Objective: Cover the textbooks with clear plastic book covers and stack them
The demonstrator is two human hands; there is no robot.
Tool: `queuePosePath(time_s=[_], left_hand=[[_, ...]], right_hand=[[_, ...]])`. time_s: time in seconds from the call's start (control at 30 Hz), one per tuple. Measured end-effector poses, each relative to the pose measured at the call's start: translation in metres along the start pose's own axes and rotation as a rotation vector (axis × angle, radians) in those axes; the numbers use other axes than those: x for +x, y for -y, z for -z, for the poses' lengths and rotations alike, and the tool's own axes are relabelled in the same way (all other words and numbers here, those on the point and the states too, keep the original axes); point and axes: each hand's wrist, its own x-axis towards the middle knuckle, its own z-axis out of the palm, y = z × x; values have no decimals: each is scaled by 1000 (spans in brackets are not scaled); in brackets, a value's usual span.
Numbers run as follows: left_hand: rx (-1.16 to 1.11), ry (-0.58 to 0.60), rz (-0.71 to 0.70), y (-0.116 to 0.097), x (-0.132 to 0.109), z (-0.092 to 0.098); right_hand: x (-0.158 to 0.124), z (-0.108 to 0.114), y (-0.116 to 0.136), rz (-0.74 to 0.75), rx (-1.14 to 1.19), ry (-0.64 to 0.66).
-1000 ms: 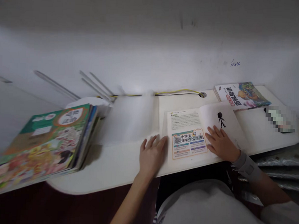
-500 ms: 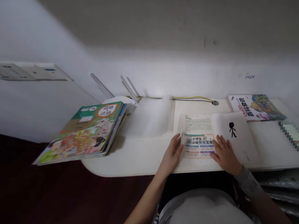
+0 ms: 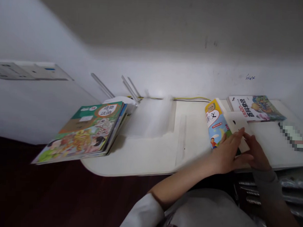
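A paperback book [image 3: 217, 124] with a colourful blue and yellow cover stands half closed on the white desk [image 3: 150, 150], its cover tilted up over the pages. My left hand [image 3: 227, 152] reaches across and presses its fingers on that cover near the lower edge. My right hand [image 3: 256, 152] lies just right of the left one, fingers curled on the book's white pages under the cover. Both hands touch the same book.
A stack of picture books [image 3: 87, 132] overhangs the desk's left end. Another book [image 3: 256, 107] lies flat at the back right beside a blurred-out flat object [image 3: 293, 135]. A white router [image 3: 122, 101] with antennas and a yellow cable [image 3: 191, 98] sit against the wall.
The book lay open with a hand on each page; now my left hand has swung the left side over to the right, so the cover faces up. The view has shifted slightly.
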Motion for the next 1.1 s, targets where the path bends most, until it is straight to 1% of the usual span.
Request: queuePosePath(time_s=[0.07, 0.13, 0.2, 0.27, 0.33, 0.4, 0.47, 0.5, 0.57, 0.67, 0.77, 0.87, 1.0, 1.1], left_hand=[[52, 29, -66, 2, 10, -14], [96, 45, -126, 6, 12, -22], [171, 53, -167, 10, 9, -23], [265, 44, -151, 16, 2, -21], [347, 11, -27, 28, -6, -20], [426, -4, 163, 45, -15, -23], [532, 36, 303, 63, -25, -27], [596, 67, 329, 72, -31, -29], [725, 110, 313, 86, -42, -32], [855, 114, 259, 96, -56, -32], [888, 108, 254, 95, -62, -27], [880, 112, 275, 90, -60, -24], [854, 108, 297, 83, -56, -25], [840, 116, 323, 80, -53, -29]], right_hand=[[-2, 14, 8, -26, -4, -33], [-7, 22, 10, -99, 45, -64], [-13, 27, 4, -183, 123, -95], [-20, 33, -9, -255, 179, -126], [-27, 41, -25, -345, 226, -147], [-33, 47, -40, -459, 291, -148], [-37, 51, -50, -521, 327, -128], [-38, 52, -53, -520, 324, -130], [-38, 52, -56, -484, 283, -153], [-35, 49, -54, -432, 178, -155], [-32, 47, -51, -388, 61, -122], [-32, 48, -50, -284, -92, -134], [-33, 48, -48, -107, -401, -120], [-33, 44, -38, -33, -643, -110]])
